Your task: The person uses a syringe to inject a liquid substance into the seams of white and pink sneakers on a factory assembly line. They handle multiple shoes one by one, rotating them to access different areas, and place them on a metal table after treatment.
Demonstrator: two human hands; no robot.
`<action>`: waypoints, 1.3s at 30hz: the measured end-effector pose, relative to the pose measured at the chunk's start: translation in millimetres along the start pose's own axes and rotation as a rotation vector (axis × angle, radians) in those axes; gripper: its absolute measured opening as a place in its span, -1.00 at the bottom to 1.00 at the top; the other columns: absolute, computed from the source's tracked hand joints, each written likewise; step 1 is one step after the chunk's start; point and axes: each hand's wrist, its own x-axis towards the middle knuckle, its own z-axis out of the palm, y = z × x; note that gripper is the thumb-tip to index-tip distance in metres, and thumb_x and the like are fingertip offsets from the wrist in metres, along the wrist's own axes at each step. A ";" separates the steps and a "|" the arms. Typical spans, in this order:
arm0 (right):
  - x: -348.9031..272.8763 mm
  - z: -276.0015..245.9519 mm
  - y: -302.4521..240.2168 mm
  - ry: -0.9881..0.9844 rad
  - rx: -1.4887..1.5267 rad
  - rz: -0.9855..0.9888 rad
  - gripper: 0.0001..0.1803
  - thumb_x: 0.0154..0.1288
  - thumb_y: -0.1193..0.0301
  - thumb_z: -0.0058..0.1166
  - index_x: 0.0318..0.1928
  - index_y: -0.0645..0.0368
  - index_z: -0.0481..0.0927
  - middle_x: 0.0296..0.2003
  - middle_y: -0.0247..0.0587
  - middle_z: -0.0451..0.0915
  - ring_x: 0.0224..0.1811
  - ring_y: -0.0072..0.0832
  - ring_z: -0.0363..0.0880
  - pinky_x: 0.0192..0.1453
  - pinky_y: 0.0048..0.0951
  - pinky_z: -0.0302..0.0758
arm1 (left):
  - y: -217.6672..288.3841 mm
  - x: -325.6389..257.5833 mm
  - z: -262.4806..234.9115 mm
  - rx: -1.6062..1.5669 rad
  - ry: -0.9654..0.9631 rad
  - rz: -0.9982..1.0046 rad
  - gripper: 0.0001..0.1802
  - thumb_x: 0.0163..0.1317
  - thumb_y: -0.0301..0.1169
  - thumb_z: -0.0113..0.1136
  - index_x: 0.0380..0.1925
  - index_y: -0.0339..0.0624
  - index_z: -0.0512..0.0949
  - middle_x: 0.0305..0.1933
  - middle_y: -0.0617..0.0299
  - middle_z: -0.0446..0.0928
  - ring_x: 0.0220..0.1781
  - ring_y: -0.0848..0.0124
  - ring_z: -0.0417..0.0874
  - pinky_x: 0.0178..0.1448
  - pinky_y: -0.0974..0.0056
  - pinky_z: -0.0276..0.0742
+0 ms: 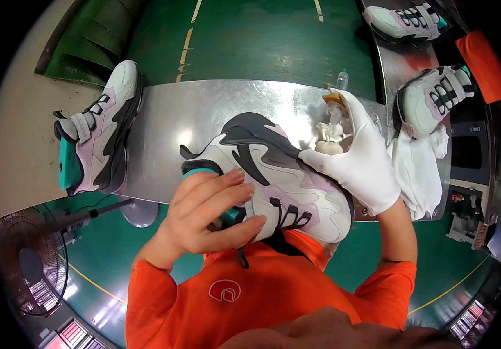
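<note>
A white, grey and pale-pink sneaker (285, 174) lies tilted on its side in front of me, its dark sole toward the far side. My bare left hand (210, 209) is closed on it, the fingers over the collar and strap at the heel end; a teal insert shows in the opening. My right hand (364, 157), in a white glove, has its thumb stretched to the sole edge and its other fingers spread away from it. Beside those fingers are a small clear bottle (335, 113), crumpled whitish pieces (328, 136) and a tan pad (333, 98).
The metal table (204, 104) adjoins a green belt (274, 46). One similar sneaker (102, 134) stands on the left, two more, a sneaker (436, 99) and a farther sneaker (404, 23), on the right. White gloves (416, 174) lie by my right wrist. A fan (29, 262) stands lower left.
</note>
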 end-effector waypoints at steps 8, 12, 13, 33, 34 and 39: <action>9.9 4.6 0.0 -0.055 -0.115 0.000 -0.06 -0.19 0.25 0.48 0.24 0.36 0.37 -0.02 0.10 0.57 0.02 -0.19 0.59 0.15 -0.32 0.49 | -3.1 0.3 1.7 -0.012 0.031 -0.003 -0.68 -0.07 -0.41 0.44 -0.26 0.25 0.71 -0.02 0.17 0.62 0.04 0.20 0.66 -0.11 0.26 0.54; 11.9 3.5 -1.7 -0.068 -0.172 -0.032 -0.06 -0.18 0.26 0.48 0.25 0.36 0.37 0.08 0.14 0.54 0.16 -0.08 0.54 0.27 -0.28 0.43 | -4.3 -1.1 0.9 -0.015 0.022 0.015 -0.69 -0.03 -0.40 0.43 -0.23 0.24 0.69 -0.01 0.14 0.61 0.04 0.17 0.66 -0.10 0.21 0.56; 12.6 1.9 -3.6 -0.077 -0.182 -0.032 -0.06 -0.18 0.27 0.48 0.25 0.36 0.36 0.09 0.12 0.54 0.16 -0.10 0.55 0.28 -0.30 0.43 | -5.5 -1.9 0.7 -0.013 0.016 0.027 -0.70 0.01 -0.39 0.41 -0.21 0.23 0.67 -0.01 0.12 0.61 0.04 0.14 0.67 -0.10 0.17 0.57; -107.7 -69.4 4.7 0.421 -0.342 -0.123 0.03 -0.23 0.40 0.38 0.37 0.32 0.25 0.21 -0.10 0.39 0.26 -0.34 0.39 0.32 -0.33 0.36 | -1.2 5.5 0.5 -0.030 0.059 0.042 -0.72 -0.03 -0.42 0.41 -0.25 0.10 0.68 -0.06 0.12 0.61 0.02 0.15 0.65 -0.17 0.17 0.53; -121.3 -71.6 11.7 0.427 -0.211 -0.099 0.02 -0.21 0.41 0.41 0.37 0.32 0.26 0.20 -0.11 0.40 0.23 -0.37 0.40 0.29 -0.37 0.36 | -1.3 5.7 0.8 -0.030 0.049 0.046 -0.72 -0.03 -0.42 0.41 -0.25 0.10 0.68 -0.06 0.12 0.60 0.02 0.15 0.65 -0.17 0.18 0.53; -163.5 -77.7 42.3 0.395 0.093 0.283 0.07 -0.21 0.24 0.52 0.35 0.34 0.31 0.10 -0.15 0.46 0.06 -0.47 0.45 0.14 -0.46 0.41 | -0.5 10.6 0.9 -0.038 0.015 0.038 -0.68 -0.09 -0.46 0.42 -0.26 0.07 0.68 -0.04 0.11 0.59 0.03 0.15 0.64 -0.15 0.19 0.50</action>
